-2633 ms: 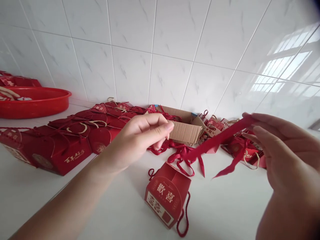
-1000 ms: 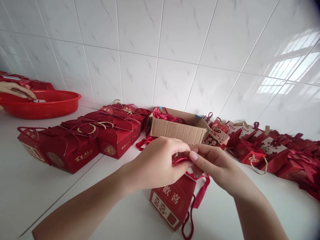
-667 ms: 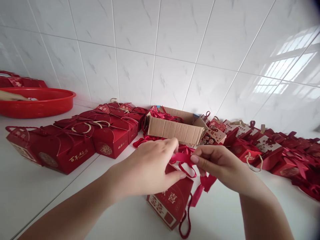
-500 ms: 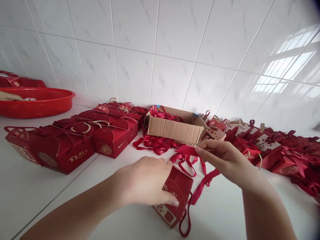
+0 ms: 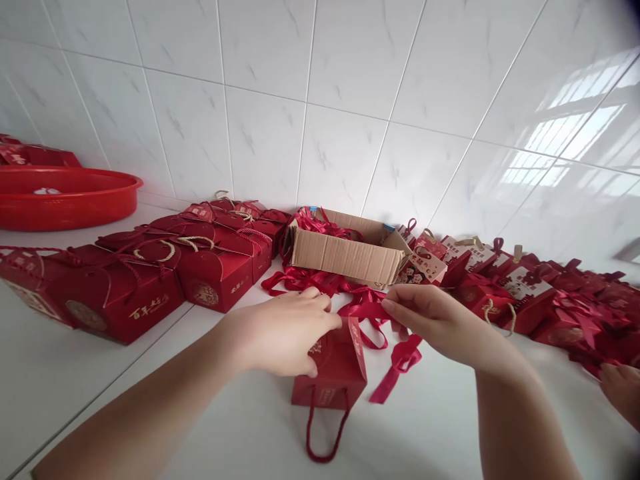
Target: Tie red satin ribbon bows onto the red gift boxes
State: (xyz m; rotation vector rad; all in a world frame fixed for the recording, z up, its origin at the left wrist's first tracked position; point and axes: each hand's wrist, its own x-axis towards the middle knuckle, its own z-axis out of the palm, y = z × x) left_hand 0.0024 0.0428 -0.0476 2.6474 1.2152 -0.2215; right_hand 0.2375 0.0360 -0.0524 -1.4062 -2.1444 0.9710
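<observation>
My left hand (image 5: 285, 333) is closed over the top and left side of a red gift box (image 5: 337, 373), its fingers gripping the upper part. A dark red cord handle (image 5: 325, 457) hangs from the box's near face onto the white table. To the right of the box's top, my right hand (image 5: 435, 320) pinches a red ribbon (image 5: 365, 308) between thumb and fingers. That ribbon runs left toward the box and my left fingers; where it ends is hidden. A knotted piece of ribbon (image 5: 400, 363) lies on the table below my right hand.
A cardboard box (image 5: 345, 257) with red ribbons stands against the tiled wall, more ribbon spilling before it. Rows of red gift boxes (image 5: 155, 293) fill the left; several decorated boxes (image 5: 525, 287) line the right. A red basin (image 5: 70, 207) is far left. Another hand (image 5: 623, 387) shows at right.
The gift box has turned, so its cord handle now faces me. My left hand has shifted up it. A hand has left the basin, and another has appeared at the right edge.
</observation>
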